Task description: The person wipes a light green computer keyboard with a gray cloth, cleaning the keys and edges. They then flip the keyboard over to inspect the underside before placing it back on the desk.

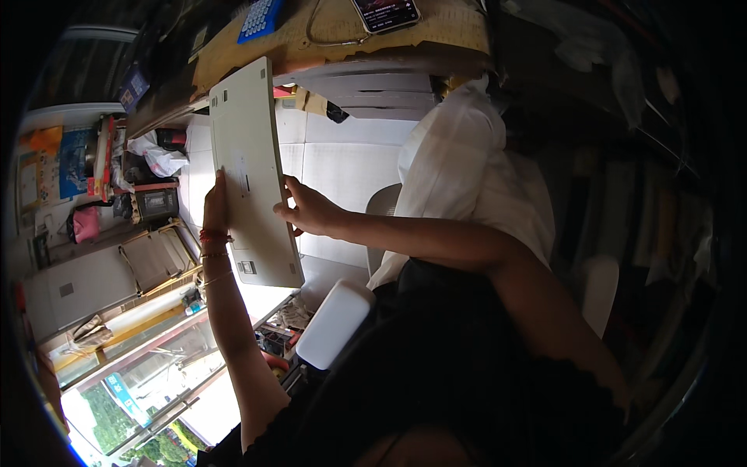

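Between my hands is a long, flat off-white keyboard (250,167), its plain underside toward me. Small rectangular feet show near its ends, and its key side is turned away and hidden. My left hand (216,206) grips the left long edge, mostly behind it, with a red band and bracelets at the wrist. On the opposite edge, my right hand (310,210) pinches the keyboard around its middle, thumb and fingers bent about the rim. The keyboard's far end overlaps the edge of a worn wooden table (327,54).
A phone (387,14) with a lit screen, a cable (311,35) and a blue device with pale keys (259,19) lie on the table. A white rounded object (334,323) is beside my body. Cluttered shelves and a glass counter (148,354) stand at left.
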### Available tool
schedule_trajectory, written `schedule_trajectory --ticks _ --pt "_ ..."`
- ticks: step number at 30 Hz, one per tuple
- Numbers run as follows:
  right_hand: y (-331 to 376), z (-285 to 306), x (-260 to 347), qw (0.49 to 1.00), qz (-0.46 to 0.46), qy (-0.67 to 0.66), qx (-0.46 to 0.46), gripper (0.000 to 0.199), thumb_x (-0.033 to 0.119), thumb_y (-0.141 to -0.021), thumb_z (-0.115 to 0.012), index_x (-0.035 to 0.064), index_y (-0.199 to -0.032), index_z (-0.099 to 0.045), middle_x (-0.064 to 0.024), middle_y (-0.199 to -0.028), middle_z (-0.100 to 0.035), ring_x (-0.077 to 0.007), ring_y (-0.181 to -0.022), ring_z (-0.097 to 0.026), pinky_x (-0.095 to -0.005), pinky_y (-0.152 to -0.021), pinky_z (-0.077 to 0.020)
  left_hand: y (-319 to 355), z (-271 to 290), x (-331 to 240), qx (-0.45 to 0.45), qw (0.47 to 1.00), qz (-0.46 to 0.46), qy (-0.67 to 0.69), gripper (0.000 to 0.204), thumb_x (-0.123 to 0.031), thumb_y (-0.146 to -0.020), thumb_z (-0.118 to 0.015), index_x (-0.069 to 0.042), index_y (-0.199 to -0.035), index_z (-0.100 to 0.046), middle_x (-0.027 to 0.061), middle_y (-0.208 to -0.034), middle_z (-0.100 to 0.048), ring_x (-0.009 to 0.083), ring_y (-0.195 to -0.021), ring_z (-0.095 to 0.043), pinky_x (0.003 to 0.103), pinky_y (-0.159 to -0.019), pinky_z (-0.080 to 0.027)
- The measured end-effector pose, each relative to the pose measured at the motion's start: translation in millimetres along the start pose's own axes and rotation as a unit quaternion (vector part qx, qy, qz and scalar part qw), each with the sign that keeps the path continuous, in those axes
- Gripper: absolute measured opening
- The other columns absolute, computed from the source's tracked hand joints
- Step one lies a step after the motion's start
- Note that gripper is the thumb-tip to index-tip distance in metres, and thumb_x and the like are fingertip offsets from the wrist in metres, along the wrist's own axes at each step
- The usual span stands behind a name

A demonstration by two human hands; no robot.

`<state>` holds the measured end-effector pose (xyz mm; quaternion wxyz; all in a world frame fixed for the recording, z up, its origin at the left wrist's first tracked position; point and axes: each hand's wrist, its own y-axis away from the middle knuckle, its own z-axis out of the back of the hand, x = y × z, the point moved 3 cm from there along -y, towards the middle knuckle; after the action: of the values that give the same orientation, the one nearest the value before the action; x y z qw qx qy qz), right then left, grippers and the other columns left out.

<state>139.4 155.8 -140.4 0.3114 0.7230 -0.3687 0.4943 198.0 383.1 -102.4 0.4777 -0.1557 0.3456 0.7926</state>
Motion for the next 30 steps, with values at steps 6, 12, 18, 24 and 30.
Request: schedule_trajectory --ticks 6,12,18,24,30 --pt "2 1 -2 0.999 0.042 -0.004 0.006 0.044 0.017 -0.090 -0.056 -0.0006 -0.124 -0.035 -0.0157 -0.113 -0.052 -0.0229 -0.078 -0.065 -0.0316 -0.058 -0.0580 24 -15 -3 -0.024 0.991 -0.036 0.129 0.063 -0.054 -0.098 -0.035 0.003 -0.103 -0.062 0.0075 -0.080 -0.063 0.0163 -0.067 -0.058 0.029 -0.059 -0.048" --pt "3 0 -9 0.997 0.026 0.070 -0.016 0.044 0.018 -0.091 -0.056 -0.0037 -0.122 -0.034 -0.0145 -0.101 -0.052 -0.0217 -0.073 -0.064 -0.0320 -0.054 -0.0576 32 -17 -3 -0.042 0.997 -0.033 0.063 0.064 -0.051 -0.099 -0.033 0.005 -0.103 -0.063 0.0101 -0.078 -0.063 0.0170 -0.069 -0.059 0.029 -0.061 -0.048" --pt "-4 7 -8 0.995 0.050 0.076 -0.028 0.040 0.020 -0.092 -0.054 0.0004 -0.123 -0.038 -0.0104 -0.091 -0.057 -0.0186 -0.062 -0.061 -0.0320 -0.055 -0.0506 32 -9 18 -0.082 0.995 -0.053 -0.016 0.063 -0.050 -0.100 -0.031 0.005 -0.105 -0.062 0.0108 -0.081 -0.063 0.0193 -0.072 -0.059 0.032 -0.065 -0.047" --pt "3 20 14 0.995 0.021 0.099 -0.018 0.040 0.029 -0.093 -0.053 -0.0007 -0.119 -0.044 -0.0131 -0.089 -0.057 -0.0232 -0.078 -0.060 -0.0379 -0.073 -0.0473 47 -25 17 -0.035 0.982 -0.012 0.187 0.061 -0.051 -0.099 -0.034 0.002 -0.117 -0.058 0.0089 -0.098 -0.063 0.0159 -0.084 -0.056 0.028 -0.076 -0.047" --pt "1 29 8 0.991 0.054 0.088 -0.085 0.032 0.032 -0.093 -0.051 0.0005 -0.099 -0.048 -0.0091 -0.076 -0.054 -0.0196 -0.069 -0.053 -0.0349 -0.065 -0.0440 65 -45 9 -0.059 0.983 -0.018 0.172 0.062 -0.051 -0.098 -0.038 0.005 -0.120 -0.056 0.0112 -0.102 -0.064 0.0165 -0.088 -0.060 0.027 -0.076 -0.049"
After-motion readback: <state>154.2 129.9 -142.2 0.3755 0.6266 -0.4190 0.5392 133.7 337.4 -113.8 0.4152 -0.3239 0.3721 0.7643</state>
